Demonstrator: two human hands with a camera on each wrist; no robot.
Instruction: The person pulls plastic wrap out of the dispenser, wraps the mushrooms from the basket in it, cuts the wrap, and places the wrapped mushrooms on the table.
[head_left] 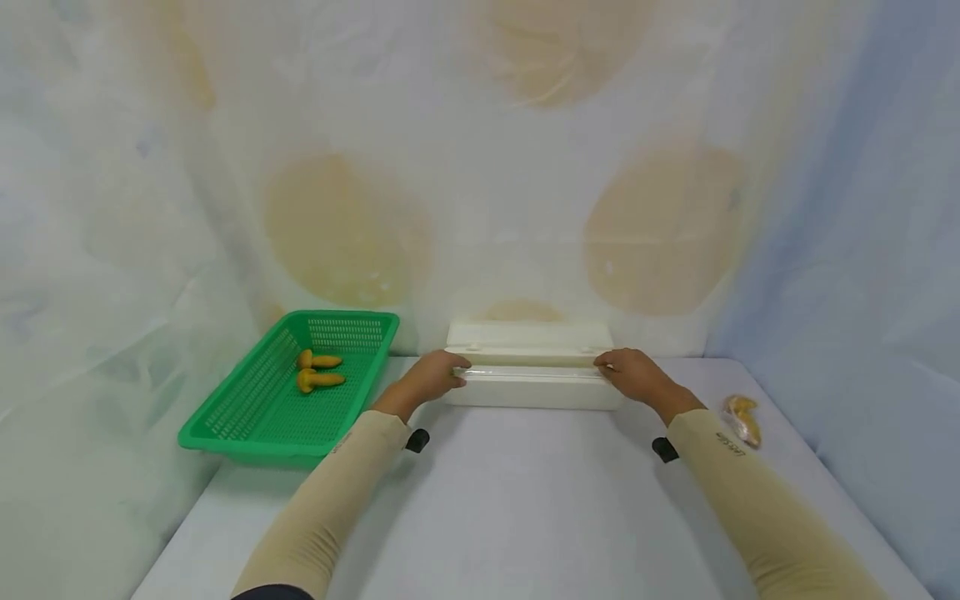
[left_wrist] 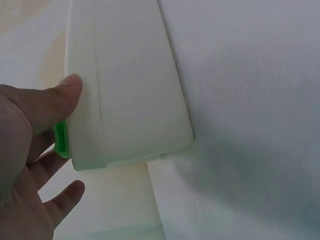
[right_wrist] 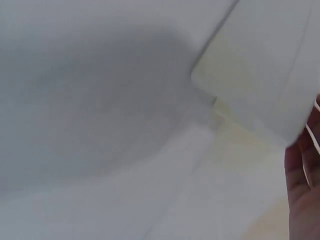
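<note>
A long white cling film dispenser (head_left: 534, 394) lies across the back of the table with its lid (head_left: 529, 336) raised. A glossy strip of clear cling film (head_left: 528, 372) runs along its front edge. My left hand (head_left: 437, 375) is at the left end, pinching the film at that edge; in the left wrist view its thumb lies over the edge, beside a small green part (left_wrist: 61, 140), and the other fingers are spread. At the right end my right hand (head_left: 632, 373) pinches the film's other corner. Its fingertips are partly hidden behind the dispenser in the right wrist view.
A green plastic basket (head_left: 288, 451) stands at the left with two yellow-brown mushrooms (head_left: 321, 380) in it. Near the table's right edge lies a film-wrapped yellowish piece (head_left: 742, 419). Pale plastic sheeting (head_left: 517, 208) hangs behind and on both sides.
</note>
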